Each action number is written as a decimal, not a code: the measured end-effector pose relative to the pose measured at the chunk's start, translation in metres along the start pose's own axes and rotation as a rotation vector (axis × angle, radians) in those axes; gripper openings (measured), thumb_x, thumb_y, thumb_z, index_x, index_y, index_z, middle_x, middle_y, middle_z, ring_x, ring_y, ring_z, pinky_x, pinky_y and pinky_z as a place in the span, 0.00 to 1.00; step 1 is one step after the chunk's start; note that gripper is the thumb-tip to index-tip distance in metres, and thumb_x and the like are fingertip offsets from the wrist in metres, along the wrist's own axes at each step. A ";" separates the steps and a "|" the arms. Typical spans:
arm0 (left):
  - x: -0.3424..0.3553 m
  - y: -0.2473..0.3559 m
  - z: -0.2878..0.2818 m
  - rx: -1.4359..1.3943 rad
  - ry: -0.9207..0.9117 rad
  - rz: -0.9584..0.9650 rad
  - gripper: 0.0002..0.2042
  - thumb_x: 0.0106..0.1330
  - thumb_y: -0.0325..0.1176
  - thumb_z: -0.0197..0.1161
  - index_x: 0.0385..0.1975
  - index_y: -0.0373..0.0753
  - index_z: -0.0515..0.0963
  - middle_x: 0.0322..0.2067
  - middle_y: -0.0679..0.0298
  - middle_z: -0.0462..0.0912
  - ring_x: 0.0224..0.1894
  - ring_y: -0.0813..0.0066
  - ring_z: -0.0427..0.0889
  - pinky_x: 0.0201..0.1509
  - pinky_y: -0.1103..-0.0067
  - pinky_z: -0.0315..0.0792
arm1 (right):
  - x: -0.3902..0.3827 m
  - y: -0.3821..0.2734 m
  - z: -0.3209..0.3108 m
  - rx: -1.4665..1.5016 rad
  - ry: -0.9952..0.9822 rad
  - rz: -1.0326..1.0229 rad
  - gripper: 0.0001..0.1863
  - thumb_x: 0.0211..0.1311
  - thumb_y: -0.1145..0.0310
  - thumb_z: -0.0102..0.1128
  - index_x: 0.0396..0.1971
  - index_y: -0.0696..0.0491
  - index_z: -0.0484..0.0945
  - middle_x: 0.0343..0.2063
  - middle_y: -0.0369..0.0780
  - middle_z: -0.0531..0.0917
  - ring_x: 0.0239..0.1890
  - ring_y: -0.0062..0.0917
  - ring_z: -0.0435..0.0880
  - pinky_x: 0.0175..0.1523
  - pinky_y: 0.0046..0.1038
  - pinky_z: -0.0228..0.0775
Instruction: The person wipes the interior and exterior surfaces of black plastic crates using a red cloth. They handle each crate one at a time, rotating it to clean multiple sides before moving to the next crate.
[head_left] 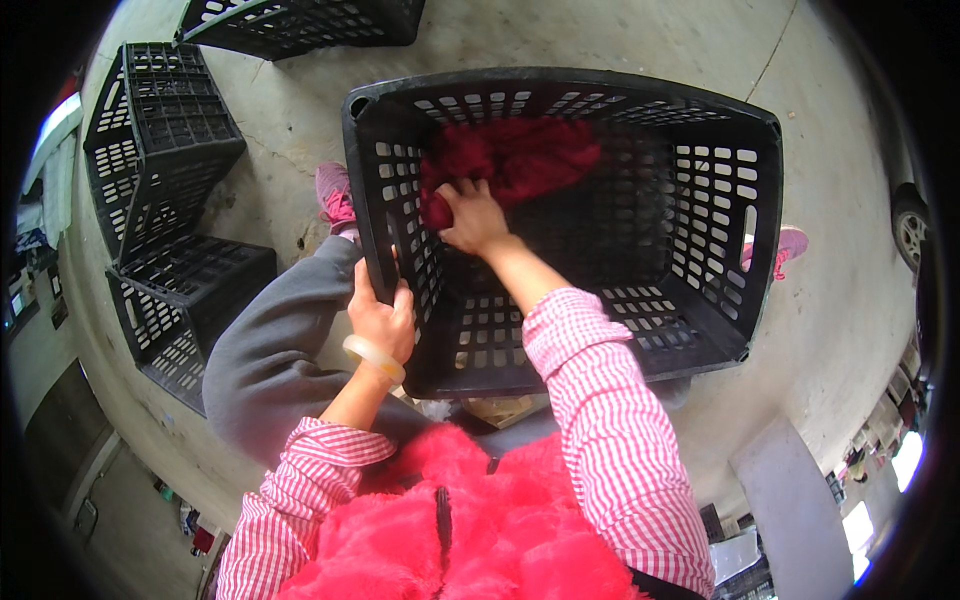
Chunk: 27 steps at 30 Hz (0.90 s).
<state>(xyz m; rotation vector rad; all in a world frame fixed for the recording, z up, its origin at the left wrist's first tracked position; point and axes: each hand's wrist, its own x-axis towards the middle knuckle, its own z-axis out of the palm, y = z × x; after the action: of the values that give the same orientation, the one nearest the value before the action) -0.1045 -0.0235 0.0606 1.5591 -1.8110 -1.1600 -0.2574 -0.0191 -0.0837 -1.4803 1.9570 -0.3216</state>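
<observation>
A large black plastic crate (560,385) with slotted walls stands in front of me between my feet, its open top facing me. My left hand (384,318) is wrapped round the crate's left wall, thumb up along the rim. Inside, my right hand (474,217) reaches down to the left end of a dark red cloth (530,160), with its fingers curled into the fabric. The cloth lies bunched against the far wall and left corner of the crate. My fingertips are partly hidden in its folds.
More black crates (185,110) stand on the concrete floor (830,180) at the left, and another crate (310,25) is at the far edge. A grey panel (790,495) is at the lower right. A car wheel (908,228) shows at the far right.
</observation>
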 end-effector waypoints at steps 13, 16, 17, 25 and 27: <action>-0.004 -0.003 -0.002 -0.043 -0.061 -0.198 0.18 0.55 0.20 0.54 0.47 0.37 0.69 0.33 0.58 0.77 0.35 0.70 0.78 0.44 0.79 0.70 | -0.119 0.172 -0.133 -0.632 -0.387 0.524 0.25 0.43 0.60 0.65 0.44 0.52 0.74 0.49 0.46 0.71 0.54 0.42 0.67 0.50 0.43 0.69; -0.004 -0.003 -0.002 -0.037 -0.063 -0.202 0.18 0.55 0.20 0.54 0.47 0.37 0.69 0.32 0.58 0.77 0.35 0.70 0.77 0.44 0.79 0.70 | -0.087 0.128 -0.077 -0.362 -0.257 0.706 0.31 0.44 0.55 0.65 0.48 0.55 0.71 0.49 0.52 0.70 0.53 0.48 0.68 0.53 0.42 0.69; -0.004 -0.003 -0.002 -0.043 -0.062 -0.197 0.18 0.54 0.20 0.54 0.47 0.37 0.69 0.32 0.58 0.77 0.34 0.70 0.77 0.43 0.79 0.70 | -0.085 0.105 -0.059 -0.249 -0.172 0.661 0.33 0.43 0.54 0.66 0.49 0.57 0.69 0.49 0.55 0.69 0.53 0.48 0.69 0.53 0.41 0.69; -0.002 -0.004 -0.001 -0.034 -0.043 -0.168 0.18 0.54 0.20 0.54 0.46 0.38 0.70 0.31 0.56 0.78 0.33 0.67 0.79 0.42 0.77 0.71 | -0.055 -0.026 -0.002 0.068 -0.486 0.148 0.35 0.45 0.61 0.67 0.56 0.49 0.65 0.54 0.50 0.65 0.57 0.46 0.64 0.58 0.38 0.64; -0.002 -0.004 -0.001 -0.022 -0.032 -0.133 0.18 0.54 0.21 0.55 0.46 0.38 0.70 0.31 0.55 0.78 0.33 0.65 0.79 0.41 0.76 0.71 | -0.069 0.006 -0.009 -0.001 -0.532 -0.035 0.35 0.44 0.63 0.67 0.56 0.47 0.66 0.54 0.47 0.65 0.57 0.43 0.65 0.57 0.38 0.66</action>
<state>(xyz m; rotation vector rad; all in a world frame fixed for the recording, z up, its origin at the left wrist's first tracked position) -0.1012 -0.0217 0.0576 1.6793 -1.7308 -1.2674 -0.2574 0.0450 -0.0562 -1.4225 1.5052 0.0600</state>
